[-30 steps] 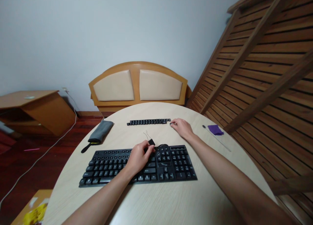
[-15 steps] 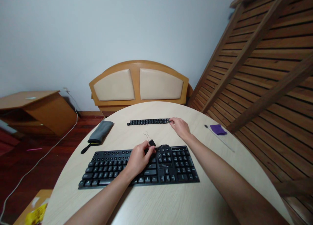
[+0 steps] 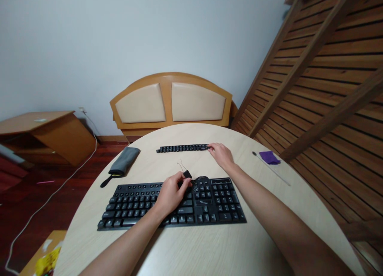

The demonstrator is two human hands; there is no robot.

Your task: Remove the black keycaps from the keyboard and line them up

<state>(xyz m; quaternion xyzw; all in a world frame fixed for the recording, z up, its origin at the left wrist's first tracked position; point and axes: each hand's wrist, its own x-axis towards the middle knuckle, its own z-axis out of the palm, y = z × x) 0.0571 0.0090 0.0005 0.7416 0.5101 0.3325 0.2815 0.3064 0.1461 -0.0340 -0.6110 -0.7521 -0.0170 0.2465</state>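
Observation:
My left hand (image 3: 171,193) is closed around a keycap puller (image 3: 187,174) with a black grip and thin wire prongs pointing away from me. It rests over the upper middle of a black keyboard (image 3: 209,218), hiding some keys; bare key sockets show along the top rows. Farther back, a neat double row of removed black keycaps (image 3: 182,148) lies on the table. At its right end, my right hand (image 3: 220,154) pinches a keycap with thumb and fingertips, mostly covering it.
A grey cloth pouch (image 3: 124,161) lies at the table's left. To the right are a purple cloth (image 3: 269,157) and a thin white-handled brush (image 3: 273,170). A wooden headboard (image 3: 168,108) stands behind the round table (image 3: 215,252), and a slatted wooden panel (image 3: 317,108) leans at right.
The whole view has shifted slightly. Both hands hold nearly the same places, the right at the row's end and the left with the keycap puller over the keyboard.

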